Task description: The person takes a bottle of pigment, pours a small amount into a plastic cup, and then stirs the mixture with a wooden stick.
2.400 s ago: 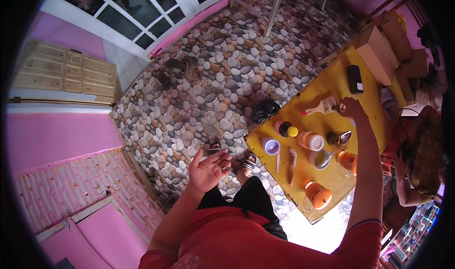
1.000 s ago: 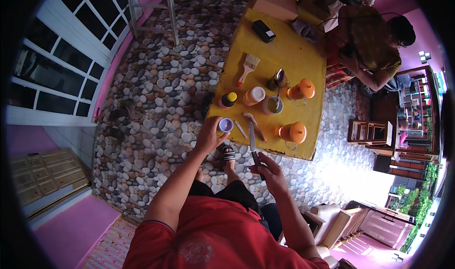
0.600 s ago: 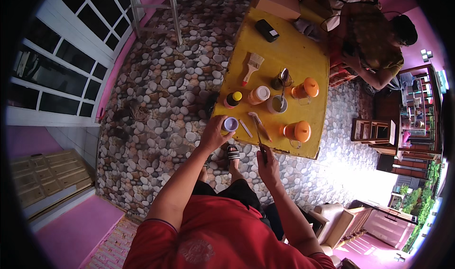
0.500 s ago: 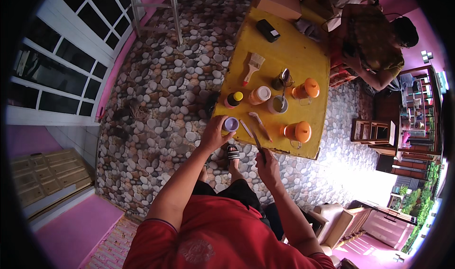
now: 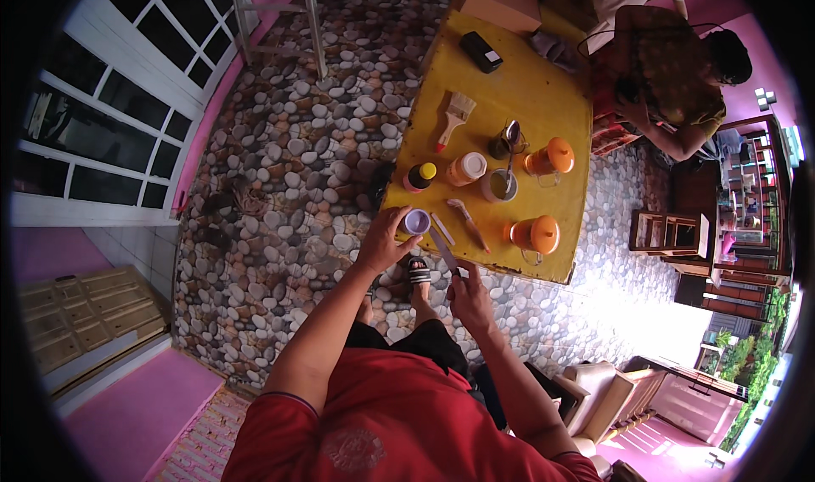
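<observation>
At the near left corner of the yellow table point(image 5: 531, 83), my left hand point(image 5: 384, 243) is closed round a small purple cup point(image 5: 417, 222). My right hand point(image 5: 472, 298) grips the handle of a knife point(image 5: 443, 251), its blade pointing toward the cup. Between cup and knife lies a short white stick point(image 5: 442, 229). Just right of it is a slim paintbrush point(image 5: 469, 225). Behind the cup stand a dark bottle with a yellow cap point(image 5: 421, 176) and an orange jar with a white lid point(image 5: 468, 169). The cup's contents are too small to make out.
A grey cup point(image 5: 499, 187) and a glass point(image 5: 503, 147) hold spoons. Two orange-lidded mugs point(image 5: 550, 156) stand at the right. Farther back lie a wide paintbrush point(image 5: 457, 119), a black box point(image 5: 481, 52) and a cardboard box point(image 5: 499, 2). A person point(image 5: 671, 75) sits beyond the table's right edge.
My right hand has moved slightly left, and the knife's blade has swung down and left, closer to the cup. My left hand still holds the cup in nearly the same place.
</observation>
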### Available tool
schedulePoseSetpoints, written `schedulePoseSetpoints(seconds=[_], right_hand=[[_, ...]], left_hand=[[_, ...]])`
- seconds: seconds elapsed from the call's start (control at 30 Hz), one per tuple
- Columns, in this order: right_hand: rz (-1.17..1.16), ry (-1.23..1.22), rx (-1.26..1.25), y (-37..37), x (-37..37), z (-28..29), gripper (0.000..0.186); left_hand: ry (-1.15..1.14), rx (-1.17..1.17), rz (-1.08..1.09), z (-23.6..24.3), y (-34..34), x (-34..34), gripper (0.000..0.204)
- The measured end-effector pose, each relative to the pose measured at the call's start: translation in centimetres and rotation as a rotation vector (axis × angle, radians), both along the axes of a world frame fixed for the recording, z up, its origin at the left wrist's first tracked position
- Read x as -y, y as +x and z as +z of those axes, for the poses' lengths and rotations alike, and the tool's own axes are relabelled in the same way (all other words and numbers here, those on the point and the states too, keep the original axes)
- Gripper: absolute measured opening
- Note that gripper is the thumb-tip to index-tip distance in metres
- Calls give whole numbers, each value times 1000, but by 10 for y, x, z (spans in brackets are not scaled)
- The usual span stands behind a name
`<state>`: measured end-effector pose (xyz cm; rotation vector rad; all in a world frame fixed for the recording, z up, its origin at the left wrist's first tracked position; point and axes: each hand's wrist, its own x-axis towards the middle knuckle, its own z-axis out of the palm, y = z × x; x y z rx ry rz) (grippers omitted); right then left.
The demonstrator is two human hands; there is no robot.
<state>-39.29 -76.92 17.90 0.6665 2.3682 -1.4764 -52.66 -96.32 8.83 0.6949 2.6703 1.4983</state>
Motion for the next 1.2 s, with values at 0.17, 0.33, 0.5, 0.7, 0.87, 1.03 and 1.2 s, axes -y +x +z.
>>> schedulePoseSetpoints(seconds=[0.17, 0.33, 0.5, 0.7, 0.87, 1.03, 1.2], right_hand=[[-3, -18, 0, -6, 2, 7, 32], [-3, -40, 29, -8, 3, 7, 32], [-7, -39, -15, -8, 6, 9, 33], [-24, 1, -81, -4, 8, -2, 34], [5, 56, -74, -2, 7, -1, 34], [42, 99, -100, -3, 7, -3, 34], [-9, 41, -71, -3, 8, 0, 34]], left_hand=[[-14, -36, 42, -2, 1, -5, 64], [-6, -23, 50, -1, 1, -5, 62], [-19, -25, 62, 2, 1, -6, 62], [-24, -33, 67, 2, 1, -8, 63], [-28, -45, 68, 1, 1, -8, 64], [-39, -37, 71, 0, 1, -9, 63], [-29, -56, 73, 1, 1, -10, 63]])
